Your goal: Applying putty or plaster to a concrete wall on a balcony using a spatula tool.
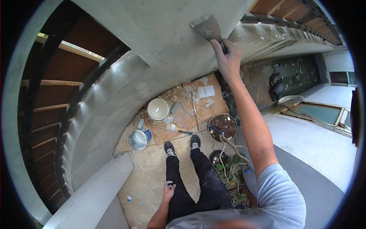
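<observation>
Reaching up toward the top centre of the head view, the person's right hand (228, 61) is wrapped fully around the dark handle of a broad putty knife (207, 27). Its grey blade lies flat against the pale plastered underside of a curved staircase (160, 34), which spans the upper middle of the frame. The right arm runs from the lower right corner up to that point.

Low in the frame, left of centre, the left hand (168, 191) hangs beside the thigh of the black trousers, fingers curled closed around a small dark object; what that object is cannot be told.

Below, at centre, flattened cardboard sheets (198, 101) cover the floor. On them stand a white tub (158, 109) and, further left, an opened paint bucket (137, 139). A paintbrush (173, 128) lies between the tub and the black shoes (169, 148). Just right of the shoes sits a round pot of dark soil (224, 126), with a leafy plant (225, 168) beneath it. Coiled hose (289, 101) lies at right centre.
</observation>
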`<state>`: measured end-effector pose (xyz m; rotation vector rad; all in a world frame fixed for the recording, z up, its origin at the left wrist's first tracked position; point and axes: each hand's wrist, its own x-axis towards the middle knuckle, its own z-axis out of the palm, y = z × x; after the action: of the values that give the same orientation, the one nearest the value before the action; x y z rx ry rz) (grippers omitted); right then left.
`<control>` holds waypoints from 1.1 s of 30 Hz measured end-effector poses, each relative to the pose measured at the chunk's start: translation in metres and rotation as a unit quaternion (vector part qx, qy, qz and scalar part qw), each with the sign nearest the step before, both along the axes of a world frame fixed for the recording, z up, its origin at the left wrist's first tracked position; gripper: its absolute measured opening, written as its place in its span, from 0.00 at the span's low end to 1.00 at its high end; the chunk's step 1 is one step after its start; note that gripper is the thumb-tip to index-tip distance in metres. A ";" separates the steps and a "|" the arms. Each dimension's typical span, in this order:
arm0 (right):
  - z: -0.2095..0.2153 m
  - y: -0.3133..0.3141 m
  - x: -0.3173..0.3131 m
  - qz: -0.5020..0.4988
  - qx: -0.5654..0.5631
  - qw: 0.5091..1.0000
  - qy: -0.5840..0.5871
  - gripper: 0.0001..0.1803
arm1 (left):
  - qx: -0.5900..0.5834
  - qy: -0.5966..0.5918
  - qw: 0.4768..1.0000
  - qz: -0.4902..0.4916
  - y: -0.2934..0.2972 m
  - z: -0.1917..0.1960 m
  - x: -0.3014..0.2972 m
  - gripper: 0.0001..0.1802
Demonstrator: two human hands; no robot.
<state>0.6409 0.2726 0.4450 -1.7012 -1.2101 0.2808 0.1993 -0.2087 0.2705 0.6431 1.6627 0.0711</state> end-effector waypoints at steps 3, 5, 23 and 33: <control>-0.019 -0.013 0.008 -0.020 0.002 1.000 0.006 0.22 | 0.006 0.010 0.999 -0.030 0.006 -0.012 0.001 0.15; -0.014 -0.008 0.001 -0.025 -0.035 0.998 -0.035 0.22 | 0.048 0.001 0.999 -0.003 -0.001 -0.012 -0.006 0.15; -0.037 -0.048 -0.016 0.044 -0.037 0.994 0.093 0.16 | 0.058 0.021 0.997 -0.047 -0.005 -0.021 -0.017 0.11; -0.222 -0.412 -0.272 0.093 -0.490 0.711 0.496 0.17 | -0.138 -0.231 0.936 0.227 0.085 -0.003 0.056 0.22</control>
<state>0.3689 -0.1390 0.2231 -1.7410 -0.3215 1.9683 0.2553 -0.1232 0.2673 0.0080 1.2972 0.2937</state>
